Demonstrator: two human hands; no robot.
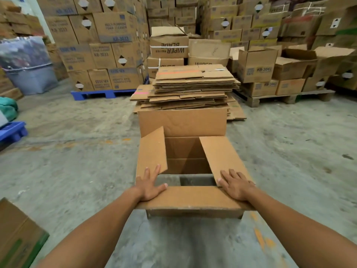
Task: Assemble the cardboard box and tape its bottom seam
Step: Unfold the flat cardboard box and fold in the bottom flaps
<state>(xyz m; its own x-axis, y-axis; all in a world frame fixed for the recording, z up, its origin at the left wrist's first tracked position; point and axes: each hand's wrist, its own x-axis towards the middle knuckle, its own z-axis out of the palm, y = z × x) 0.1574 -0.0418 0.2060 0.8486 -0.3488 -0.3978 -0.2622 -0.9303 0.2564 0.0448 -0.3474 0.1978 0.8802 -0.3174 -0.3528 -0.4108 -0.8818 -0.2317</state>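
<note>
A worn grey concrete floor [77, 151] runs to stacked printed cartons [100, 47] on a blue pallet [100, 93], beside a flattened cardboard pile [195, 86].

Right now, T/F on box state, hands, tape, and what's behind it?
1. Both hands lie flat on the box flaps. True: the left hand rests on the left side flap and the near flap, and the right hand on the right side flap.
2. All four flaps are folded shut. False: the far flap stands up and the box is open in the middle.
3. Tape runs along the seam. False: no tape shows on the box.
4. A stack of flattened cardboard lies behind the box. True.
5. The box sits on a pallet. False: it stands on the concrete floor.
</note>
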